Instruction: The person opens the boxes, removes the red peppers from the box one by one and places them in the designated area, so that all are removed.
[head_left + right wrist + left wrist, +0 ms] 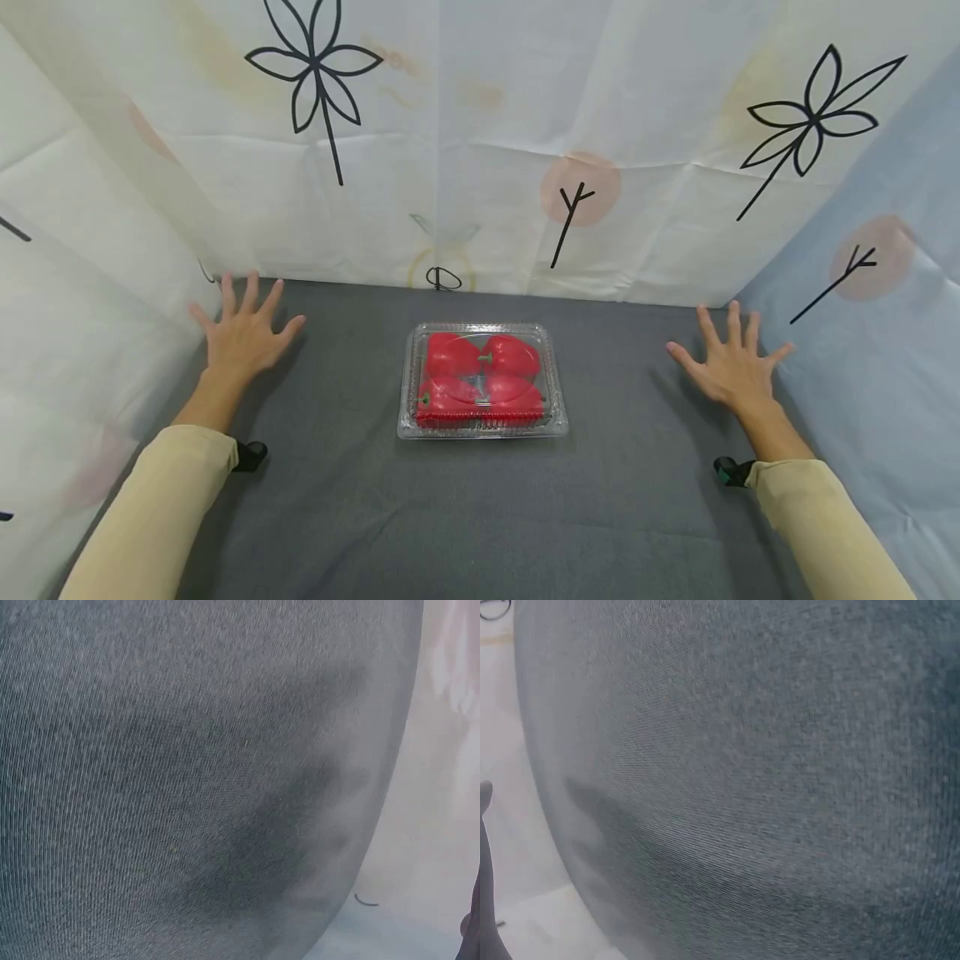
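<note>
A clear plastic clamshell box (557, 392) with a closed lid sits on the grey cloth near the middle of the head view. Inside it are several red bell peppers (452, 357) with small green stems. To the left of the box, my left hand (243, 335) is spread with straight fingers, holding nothing. My right hand (735, 367) is spread likewise at the right, well apart from the box. Each wrist view shows mostly grey cloth with a hand's shadow, and only a sliver of the left hand (486, 885) and of the right hand (471, 937).
Grey cloth (480, 517) covers the table, with faint wrinkles at the front. A white printed curtain (495, 100) stands along the back edge. More curtain hangs close beside the left hand, and a bluish curtain (900, 358) beside the right.
</note>
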Tool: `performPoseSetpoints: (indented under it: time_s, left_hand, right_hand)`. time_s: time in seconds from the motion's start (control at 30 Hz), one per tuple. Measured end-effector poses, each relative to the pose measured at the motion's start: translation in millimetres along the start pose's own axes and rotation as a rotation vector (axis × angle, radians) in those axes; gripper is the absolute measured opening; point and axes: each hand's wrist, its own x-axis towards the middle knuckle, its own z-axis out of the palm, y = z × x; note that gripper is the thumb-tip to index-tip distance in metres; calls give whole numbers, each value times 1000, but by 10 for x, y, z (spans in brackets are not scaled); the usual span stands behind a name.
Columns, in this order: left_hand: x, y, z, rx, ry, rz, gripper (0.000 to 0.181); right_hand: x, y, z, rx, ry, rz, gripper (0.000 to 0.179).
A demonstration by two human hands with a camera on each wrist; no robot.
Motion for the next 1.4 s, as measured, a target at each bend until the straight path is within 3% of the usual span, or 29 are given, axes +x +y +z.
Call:
performPoseSetpoints:
  time_s: [0.47,0.7,1.1,1.4]
  left_hand:
    - [-23,282,-91,16,20,99,76]
    - [-117,456,-99,-10,43,162,76]
    - [-254,787,-58,-30,145,320,75]
    - [-395,991,-4,-53,139,398,75]
  right_hand:
    - [-50,-359,-63,-2,43,-112,87]
    - [-118,-580,-72,-34,55,-190,86]
    - [-261,-978,-75,-40,69,-322,83]
    - [-375,-1198,5,-31,116,-458,80]
